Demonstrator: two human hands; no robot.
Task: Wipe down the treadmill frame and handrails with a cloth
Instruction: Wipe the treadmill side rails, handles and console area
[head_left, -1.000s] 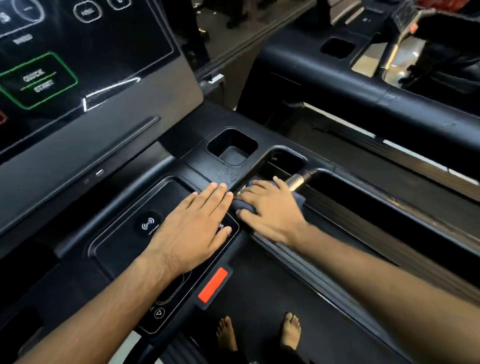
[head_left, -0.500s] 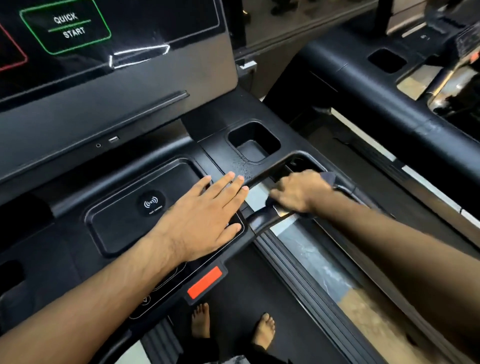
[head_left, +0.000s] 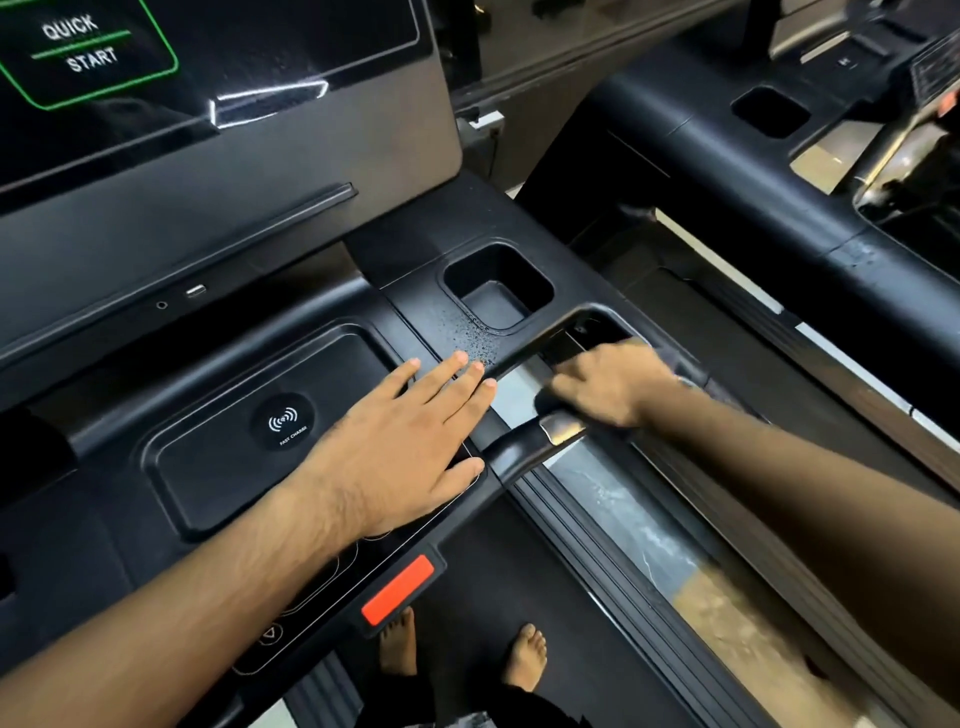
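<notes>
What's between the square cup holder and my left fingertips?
Head view: a patch of pale specks on the black console top, between the cup holder and the left hand; nothing else.

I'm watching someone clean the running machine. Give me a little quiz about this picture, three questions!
1. True or false: the left hand lies flat on the console with its fingers straight.
2. Pick one: the tab on the console's front edge is A) green, B) red, C) yellow.
3. Fill the gap: the right hand grips a dark ____.

Key: 1 true; 2 B; 3 cloth.
</notes>
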